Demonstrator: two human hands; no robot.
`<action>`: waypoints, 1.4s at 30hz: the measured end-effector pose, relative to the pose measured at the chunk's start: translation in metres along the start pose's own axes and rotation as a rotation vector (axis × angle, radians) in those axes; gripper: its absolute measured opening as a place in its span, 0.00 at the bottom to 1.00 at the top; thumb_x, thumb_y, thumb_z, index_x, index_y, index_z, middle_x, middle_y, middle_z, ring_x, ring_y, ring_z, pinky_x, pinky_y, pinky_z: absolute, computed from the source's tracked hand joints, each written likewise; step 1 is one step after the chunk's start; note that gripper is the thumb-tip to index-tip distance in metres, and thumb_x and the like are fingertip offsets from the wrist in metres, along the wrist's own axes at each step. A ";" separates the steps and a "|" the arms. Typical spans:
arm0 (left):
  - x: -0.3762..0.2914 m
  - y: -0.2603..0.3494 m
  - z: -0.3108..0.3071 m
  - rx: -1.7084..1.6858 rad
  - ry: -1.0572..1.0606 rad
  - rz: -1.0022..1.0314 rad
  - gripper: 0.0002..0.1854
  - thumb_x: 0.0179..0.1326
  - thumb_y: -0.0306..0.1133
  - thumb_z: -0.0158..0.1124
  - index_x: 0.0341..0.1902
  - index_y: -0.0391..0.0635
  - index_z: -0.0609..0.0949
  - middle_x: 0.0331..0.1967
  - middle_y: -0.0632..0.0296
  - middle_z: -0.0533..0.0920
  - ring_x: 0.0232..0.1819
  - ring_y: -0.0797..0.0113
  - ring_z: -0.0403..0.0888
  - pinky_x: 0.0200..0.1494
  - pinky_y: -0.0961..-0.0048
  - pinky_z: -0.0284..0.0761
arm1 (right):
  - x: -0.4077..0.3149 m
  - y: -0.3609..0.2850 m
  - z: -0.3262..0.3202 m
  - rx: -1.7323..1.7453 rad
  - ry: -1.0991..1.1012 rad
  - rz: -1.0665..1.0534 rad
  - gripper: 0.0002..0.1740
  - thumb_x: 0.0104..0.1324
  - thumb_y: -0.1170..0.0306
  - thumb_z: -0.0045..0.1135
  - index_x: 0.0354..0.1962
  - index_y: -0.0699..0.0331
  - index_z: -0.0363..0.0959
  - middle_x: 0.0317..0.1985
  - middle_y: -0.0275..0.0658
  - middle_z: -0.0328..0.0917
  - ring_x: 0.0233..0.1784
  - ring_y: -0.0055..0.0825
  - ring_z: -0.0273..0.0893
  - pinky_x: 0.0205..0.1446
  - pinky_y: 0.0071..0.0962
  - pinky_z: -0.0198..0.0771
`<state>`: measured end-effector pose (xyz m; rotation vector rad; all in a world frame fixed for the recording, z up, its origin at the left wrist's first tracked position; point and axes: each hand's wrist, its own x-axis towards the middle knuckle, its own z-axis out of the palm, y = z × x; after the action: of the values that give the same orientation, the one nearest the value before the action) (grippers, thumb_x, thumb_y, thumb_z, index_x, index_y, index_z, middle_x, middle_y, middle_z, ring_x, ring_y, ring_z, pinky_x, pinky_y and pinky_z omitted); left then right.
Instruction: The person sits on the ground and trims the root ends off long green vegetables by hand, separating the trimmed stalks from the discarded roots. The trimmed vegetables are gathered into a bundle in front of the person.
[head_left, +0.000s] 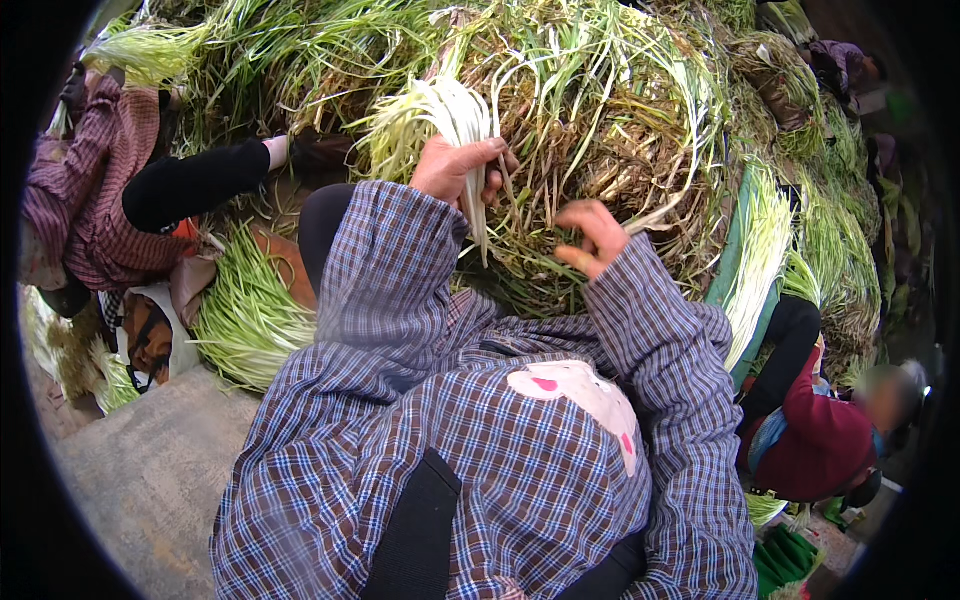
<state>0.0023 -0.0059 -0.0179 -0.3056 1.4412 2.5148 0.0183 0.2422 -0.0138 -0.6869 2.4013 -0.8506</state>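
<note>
My left hand (461, 169) is closed around a bunch of pale leafy stalks (457, 112), which look like blanched chives; their yellow-green tips hang to the left and the white ends point down. To its right, my right hand (592, 238) is raised with bent, slightly blurred fingers parted and nothing seen between them. A stalk passes close to its wrist. Beyond both hands rises a large heap of unsorted stalks (570, 142), with brown dry matter at its middle and long green leaves above.
Cleaned green stalks (247, 315) lie at my left, near a concrete surface (157, 465). Long pale stalks (754, 255) rest on green material at my right. One person (112, 180) sits at left, another (810, 442) at lower right. More heaps (832, 247) stand at right.
</note>
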 end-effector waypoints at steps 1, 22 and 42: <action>-0.001 0.001 0.001 0.027 -0.028 -0.027 0.11 0.54 0.30 0.61 0.37 0.36 0.74 0.25 0.55 0.80 0.18 0.75 0.76 0.17 0.80 0.73 | 0.011 -0.012 0.000 0.116 0.097 -0.091 0.28 0.57 0.60 0.55 0.52 0.65 0.63 0.53 0.49 0.63 0.55 0.39 0.65 0.59 0.34 0.63; -0.003 -0.009 -0.006 -0.316 -0.206 0.037 0.08 0.53 0.29 0.62 0.33 0.39 0.74 0.19 0.60 0.74 0.14 0.74 0.67 0.15 0.76 0.68 | 0.019 -0.041 0.042 0.757 0.188 -0.121 0.08 0.63 0.67 0.53 0.30 0.64 0.69 0.23 0.31 0.71 0.26 0.14 0.65 0.30 0.16 0.63; -0.002 0.009 -0.016 -0.258 0.127 0.035 0.08 0.56 0.31 0.60 0.35 0.42 0.73 0.21 0.65 0.76 0.18 0.75 0.72 0.23 0.77 0.72 | -0.049 0.054 0.054 -0.253 0.022 0.074 0.12 0.57 0.67 0.56 0.33 0.68 0.71 0.28 0.43 0.72 0.30 0.33 0.73 0.38 0.28 0.70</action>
<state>0.0026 -0.0242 -0.0183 -0.4970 1.1700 2.7575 0.0713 0.2848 -0.0729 -0.6798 2.5632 -0.5315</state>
